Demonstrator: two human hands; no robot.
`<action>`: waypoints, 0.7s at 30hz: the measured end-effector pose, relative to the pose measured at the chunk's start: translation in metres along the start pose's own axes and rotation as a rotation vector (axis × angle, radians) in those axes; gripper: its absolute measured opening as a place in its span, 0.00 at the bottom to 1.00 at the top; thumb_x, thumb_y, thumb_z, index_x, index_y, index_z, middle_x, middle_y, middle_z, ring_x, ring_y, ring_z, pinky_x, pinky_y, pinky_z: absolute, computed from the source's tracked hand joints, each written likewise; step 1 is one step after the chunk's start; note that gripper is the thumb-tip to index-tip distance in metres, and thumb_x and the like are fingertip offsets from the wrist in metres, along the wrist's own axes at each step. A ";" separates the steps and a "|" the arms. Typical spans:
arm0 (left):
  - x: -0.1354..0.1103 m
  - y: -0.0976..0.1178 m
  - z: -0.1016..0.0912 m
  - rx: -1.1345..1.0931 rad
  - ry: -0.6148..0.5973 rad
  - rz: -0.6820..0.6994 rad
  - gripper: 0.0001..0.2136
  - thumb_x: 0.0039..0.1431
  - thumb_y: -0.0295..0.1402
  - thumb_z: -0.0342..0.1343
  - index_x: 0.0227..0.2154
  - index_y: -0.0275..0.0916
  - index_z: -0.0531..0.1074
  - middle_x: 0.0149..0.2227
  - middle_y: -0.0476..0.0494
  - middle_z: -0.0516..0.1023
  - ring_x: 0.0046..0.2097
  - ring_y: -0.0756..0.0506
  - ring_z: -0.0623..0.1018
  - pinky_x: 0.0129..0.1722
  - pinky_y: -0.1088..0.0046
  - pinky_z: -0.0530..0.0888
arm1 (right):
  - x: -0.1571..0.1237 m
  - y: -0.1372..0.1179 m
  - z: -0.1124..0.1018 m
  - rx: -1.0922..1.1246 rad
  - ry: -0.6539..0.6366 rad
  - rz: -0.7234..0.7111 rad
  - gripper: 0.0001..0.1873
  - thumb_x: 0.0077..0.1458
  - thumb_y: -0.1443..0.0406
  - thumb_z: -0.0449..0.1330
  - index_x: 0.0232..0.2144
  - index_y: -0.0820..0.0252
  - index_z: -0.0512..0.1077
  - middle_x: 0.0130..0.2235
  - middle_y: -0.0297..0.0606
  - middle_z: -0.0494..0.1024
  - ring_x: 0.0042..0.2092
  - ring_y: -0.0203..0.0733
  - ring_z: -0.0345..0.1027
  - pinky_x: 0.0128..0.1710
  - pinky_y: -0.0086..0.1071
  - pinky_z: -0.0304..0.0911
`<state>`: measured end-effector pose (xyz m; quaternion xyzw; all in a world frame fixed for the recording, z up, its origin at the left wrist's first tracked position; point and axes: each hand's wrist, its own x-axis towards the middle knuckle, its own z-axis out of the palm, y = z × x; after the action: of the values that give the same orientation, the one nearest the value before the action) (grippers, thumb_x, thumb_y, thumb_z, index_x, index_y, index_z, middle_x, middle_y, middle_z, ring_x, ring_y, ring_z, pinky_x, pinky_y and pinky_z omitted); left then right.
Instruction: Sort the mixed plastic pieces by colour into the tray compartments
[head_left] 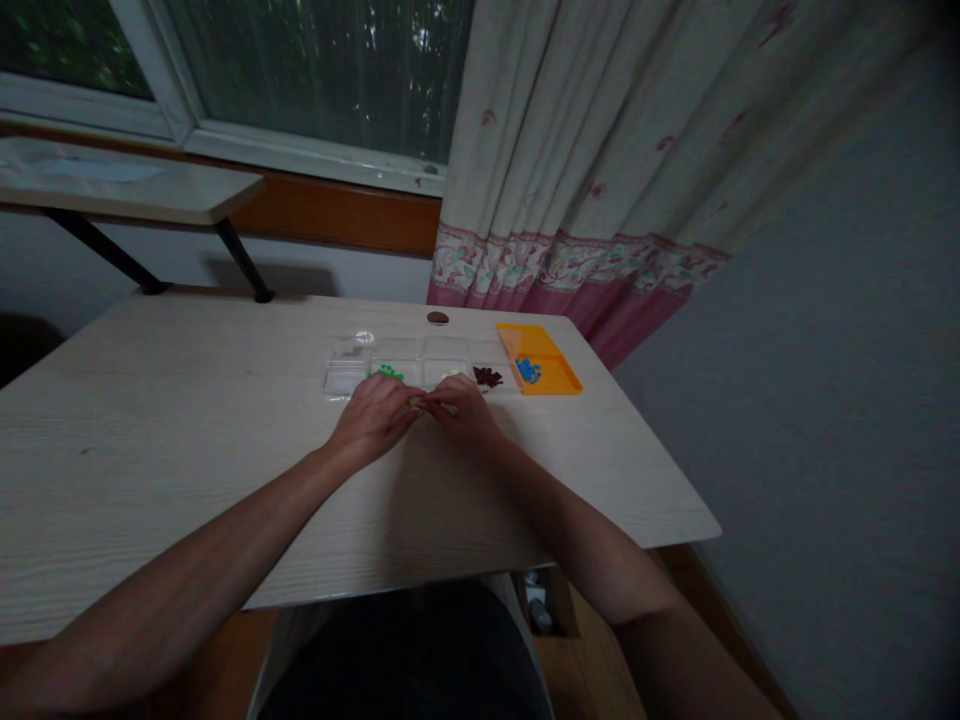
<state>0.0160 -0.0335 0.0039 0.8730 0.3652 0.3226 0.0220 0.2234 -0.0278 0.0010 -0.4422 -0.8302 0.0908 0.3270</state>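
Note:
My left hand (375,412) and my right hand (463,405) meet above the desk, in front of a clear plastic compartment tray (446,347). Fingertips of both hands are pinched together around a small yellowish piece (415,403), too small to identify. Behind my left hand, small green pieces (388,371) lie in one compartment. Whitish pieces (450,374) show partly past my right hand. Dark brown pieces (487,377) fill part of the compartment to its right. The hands cover the tray's front edge in places.
An orange tray (559,376) with small blue pieces (528,371) adjoins the clear tray's right end. A brown oval object (438,318) lies behind them. On the desk's left stands a raised shelf (187,195) on black legs. A curtain (570,200) hangs behind the desk.

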 end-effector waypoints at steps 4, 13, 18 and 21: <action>0.001 0.000 -0.003 0.018 0.034 0.026 0.13 0.65 0.40 0.51 0.46 0.42 0.76 0.38 0.42 0.78 0.44 0.42 0.73 0.45 0.63 0.69 | 0.000 0.002 0.004 0.048 0.008 -0.016 0.19 0.63 0.52 0.55 0.35 0.56 0.80 0.31 0.38 0.78 0.37 0.39 0.67 0.41 0.33 0.58; 0.000 -0.003 -0.005 0.079 0.034 0.019 0.13 0.65 0.43 0.53 0.41 0.44 0.79 0.36 0.43 0.81 0.41 0.42 0.76 0.40 0.64 0.68 | -0.003 -0.002 0.007 0.158 0.030 -0.038 0.17 0.65 0.56 0.53 0.36 0.58 0.79 0.32 0.38 0.77 0.37 0.38 0.68 0.42 0.34 0.60; -0.001 -0.001 -0.009 0.107 0.046 0.004 0.13 0.65 0.44 0.52 0.40 0.46 0.79 0.35 0.44 0.81 0.40 0.43 0.76 0.39 0.64 0.68 | -0.003 -0.004 0.006 0.261 0.011 -0.054 0.20 0.66 0.54 0.51 0.35 0.59 0.77 0.32 0.38 0.76 0.37 0.38 0.68 0.41 0.34 0.62; -0.001 0.001 -0.016 0.108 0.061 -0.005 0.14 0.65 0.45 0.51 0.40 0.46 0.79 0.35 0.44 0.81 0.40 0.43 0.76 0.40 0.64 0.67 | -0.002 -0.007 0.003 0.288 -0.030 -0.033 0.21 0.67 0.56 0.49 0.35 0.58 0.77 0.34 0.39 0.77 0.38 0.38 0.69 0.41 0.33 0.63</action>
<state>0.0073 -0.0380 0.0159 0.8617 0.3845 0.3291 -0.0357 0.2169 -0.0331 0.0007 -0.3758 -0.8206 0.2102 0.3758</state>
